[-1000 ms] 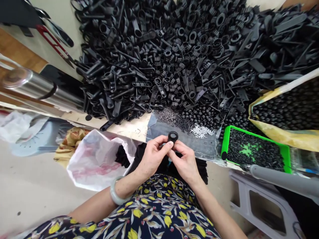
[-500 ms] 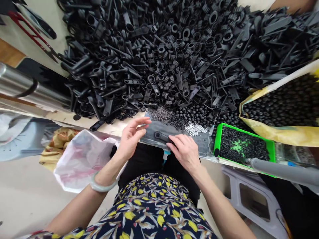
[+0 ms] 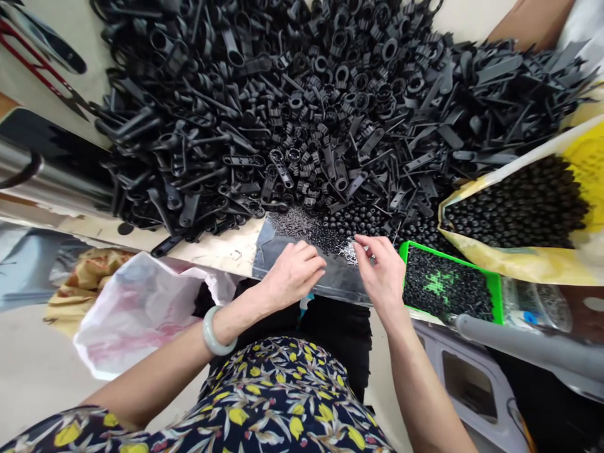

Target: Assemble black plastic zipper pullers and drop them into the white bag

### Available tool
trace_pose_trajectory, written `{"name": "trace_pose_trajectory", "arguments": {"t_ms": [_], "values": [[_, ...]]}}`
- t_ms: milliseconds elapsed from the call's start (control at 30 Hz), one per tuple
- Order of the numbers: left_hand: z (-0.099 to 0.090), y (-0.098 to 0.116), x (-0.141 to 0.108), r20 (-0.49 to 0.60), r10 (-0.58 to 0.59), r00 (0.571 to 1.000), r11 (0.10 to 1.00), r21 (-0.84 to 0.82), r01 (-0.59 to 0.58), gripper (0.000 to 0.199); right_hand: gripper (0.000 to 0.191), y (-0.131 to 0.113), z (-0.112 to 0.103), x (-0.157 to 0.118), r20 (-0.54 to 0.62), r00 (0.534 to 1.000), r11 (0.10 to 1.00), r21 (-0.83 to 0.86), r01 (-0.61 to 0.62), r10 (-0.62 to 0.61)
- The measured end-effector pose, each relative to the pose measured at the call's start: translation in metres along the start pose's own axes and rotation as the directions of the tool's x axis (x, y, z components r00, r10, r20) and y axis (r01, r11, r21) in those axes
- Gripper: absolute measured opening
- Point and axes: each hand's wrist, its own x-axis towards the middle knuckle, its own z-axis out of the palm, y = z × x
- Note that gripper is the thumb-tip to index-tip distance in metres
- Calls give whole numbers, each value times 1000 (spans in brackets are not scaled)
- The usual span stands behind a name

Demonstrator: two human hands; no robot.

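My left hand (image 3: 293,275) is closed, fingers curled together and pointing right, low over the dark grey work strip (image 3: 343,277) at the table's front edge. Whatever lies in or under its fingers is hidden; the black lever-shaped part seen there earlier no longer shows. Over small silver pins (image 3: 348,251), my right hand (image 3: 383,272) has its thumb and forefinger drawn together at the pile. Anything between those fingertips is too small to make out. Behind the strip lie tiny grey-brown pieces (image 3: 293,222) and round black beads (image 3: 353,220).
A large heap of black plastic parts (image 3: 245,126) covers the table behind. To the right are a green tray (image 3: 496,296) of small black pieces and a yellow bag (image 3: 509,267) of black beads. A white bag (image 3: 123,321) hangs left; a grey bar (image 3: 519,336) juts in at right.
My left hand has moved right and closed over where the black lever part lay. My right hand has left that part and moved right to the silver pins. The view has shifted slightly.
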Motion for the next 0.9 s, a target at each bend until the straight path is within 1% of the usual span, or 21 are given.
{"name": "trace_pose_trajectory", "arguments": {"t_ms": [33,67,167,233,267,333,400,467,533,633,733,833,900], "values": [[3,2,-1,8,-14,1000,1000,-2,14,17,24,0,2,10,7,1000,1000,-29,6,-6],[5,3,-3,-11,-36,999,999,-16,36,18,23,0,4,18,28,999,998,-57,18,-17],[8,3,-1,-127,-102,987,991,-105,89,18,23,-2,15,33,94,995,990,-132,47,-35],[7,-1,11,-185,-110,977,988,-127,88,20,25,-5,19,33,95,995,988,-149,37,-23],[6,-4,20,-196,-101,975,991,-101,82,22,26,-6,18,31,83,996,990,-139,26,-15],[4,-11,43,-179,-61,982,998,17,65,24,27,-8,13,24,46,999,995,-96,-2,6],[2,-16,67,-127,-29,991,989,141,47,22,28,-10,5,13,11,999,998,-44,-35,36],[2,-19,88,-67,-17,998,976,215,31,16,28,-12,-3,-1,3,998,998,5,-65,65],[4,-19,101,-26,-14,1000,968,251,20,14,26,-14,-8,-19,26,995,994,53,-93,92],[6,-18,109,-12,-11,1000,963,269,14,17,23,-14,-11,-44,74,990,988,84,-126,120],[7,-18,109,-1,-29,1000,966,256,28,18,21,-12,-11,-61,111,985,987,76,-144,135],[5,-18,107,30,-51,998,976,212,43,17,20,-7,-8,-63,100,988,991,50,-127,122],[3,-18,105,45,-44,998,983,181,35,16,21,-4,-5,-57,84,994,997,15,-77,76]]}}
